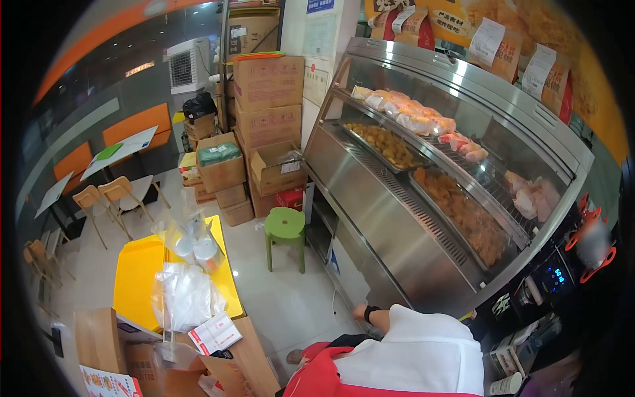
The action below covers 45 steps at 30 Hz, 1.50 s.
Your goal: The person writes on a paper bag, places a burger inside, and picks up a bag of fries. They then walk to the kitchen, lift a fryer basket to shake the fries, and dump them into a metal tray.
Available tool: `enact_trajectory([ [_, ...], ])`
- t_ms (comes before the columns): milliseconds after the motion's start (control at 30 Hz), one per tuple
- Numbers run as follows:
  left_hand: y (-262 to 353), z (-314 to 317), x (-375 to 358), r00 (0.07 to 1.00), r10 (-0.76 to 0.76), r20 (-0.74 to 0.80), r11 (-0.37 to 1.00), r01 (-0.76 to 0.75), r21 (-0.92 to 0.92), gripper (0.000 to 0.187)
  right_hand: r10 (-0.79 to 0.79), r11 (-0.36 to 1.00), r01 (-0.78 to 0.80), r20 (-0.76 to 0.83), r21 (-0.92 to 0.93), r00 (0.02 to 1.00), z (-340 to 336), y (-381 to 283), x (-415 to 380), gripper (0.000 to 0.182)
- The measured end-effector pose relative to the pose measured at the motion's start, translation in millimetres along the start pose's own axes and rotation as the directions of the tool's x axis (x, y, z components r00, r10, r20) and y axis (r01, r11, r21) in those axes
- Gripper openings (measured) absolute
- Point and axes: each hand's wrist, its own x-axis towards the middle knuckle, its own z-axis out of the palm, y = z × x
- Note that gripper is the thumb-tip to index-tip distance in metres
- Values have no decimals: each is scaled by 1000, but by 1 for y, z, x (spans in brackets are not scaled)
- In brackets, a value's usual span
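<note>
My right hand (360,311), with a black band at the wrist, hangs low beside the base of the glass display cabinet (397,218). Its fingers are too small and partly turned away, so whether it holds anything is hidden. A white sleeve (423,351) and red shirt front fill the bottom of the view. My left hand is out of view. Closest to the right hand are the cabinet's lower panel and the grey tiled floor (291,317). Inside the cabinet lie a tray of small fried pieces (387,145), a tray of brown fried food (456,212) and several wrapped items (403,109) on a rack.
A green stool (285,228) stands before stacked cartons (270,83). At lower left, yellow trays (135,271) hold plastic bags (188,298) and lidded cups (205,248). Chairs (121,192) and tables (126,151) line the far left. A machine with a blue display (557,276) is at right.
</note>
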Motion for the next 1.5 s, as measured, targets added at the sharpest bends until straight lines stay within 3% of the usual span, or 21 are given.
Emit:
enact_trajectory([
  [67,-1,0,-3,1000,15,-22,1000,-15,1,43,-44,912,12,68,410,997,-3,-13,10,15],
  [133,-4,0,-5,999,33,-43,999,-33,4,44,144,679,-249,207,691,968,-52,-42,-8,10],
  [233,-8,-3,-7,995,64,-80,998,-64,6,45,118,517,-194,156,833,981,-57,-59,3,8],
  [467,-55,-18,-34,894,310,-322,949,-313,45,47,-25,424,6,5,906,1000,-110,-91,13,9],
  [533,-14,-27,-48,983,25,-184,1000,-21,24,29,-109,348,212,-185,913,977,-126,-104,20,8],
  [567,-50,-30,-41,997,60,-55,951,-40,308,59,-126,284,220,-191,933,973,-148,-115,15,8],
  [633,1,-36,-54,957,187,-224,926,-95,366,31,-204,219,198,-154,956,967,-177,-134,26,9],
  [667,21,-46,-58,977,78,-196,975,-34,220,30,-215,232,201,-151,952,965,-207,-155,13,9],
  [767,55,-59,-70,909,205,-364,970,-137,203,25,-353,186,276,-198,943,915,-266,-199,14,6],
  [867,82,-60,-74,764,325,-557,946,-269,183,27,-543,52,478,-377,877,751,-334,-245,-7,5],
  [933,98,-63,-77,648,626,-434,758,-378,531,28,-612,-4,573,-455,820,647,-375,-276,-40,6],
  [1000,103,-61,-78,687,638,-348,717,-366,593,26,-664,-38,601,-469,798,582,-409,-300,-79,7],
  [1033,105,-60,-79,722,648,-242,666,-383,641,24,-775,-32,694,-456,719,437,-422,-309,-96,8],
  [1067,101,-58,-81,718,660,-219,655,-407,637,20,-864,-49,777,-417,628,282,-430,-319,-109,9],
  [1100,97,-54,-83,719,655,-234,658,-389,645,20,-873,-59,777,-409,627,264,-433,-329,-119,9],
  [1167,90,-46,-88,686,698,-204,635,-462,619,20,-985,-138,912,-150,386,-85,-433,-348,-135,14],
  [1200,91,-44,-92,684,693,-225,638,-438,634,23,-985,-151,910,-137,387,-105,-427,-355,-133,14],
  [1267,94,-41,-96,693,671,-264,654,-385,651,25,-927,-362,932,104,-9,-359,-407,-371,-124,21],
  [1300,95,-39,-98,698,655,-289,665,-352,659,28,-916,-385,923,121,-4,-382,-404,-377,-125,21],
  [1367,95,-38,-100,695,646,-315,675,-327,661,32,-856,-141,913,511,-383,82,-397,-390,-127,28],
  [1500,93,-31,-104,679,637,-366,698,-306,647,38,-650,-267,910,756,-316,71,-364,-423,-86,33],
])
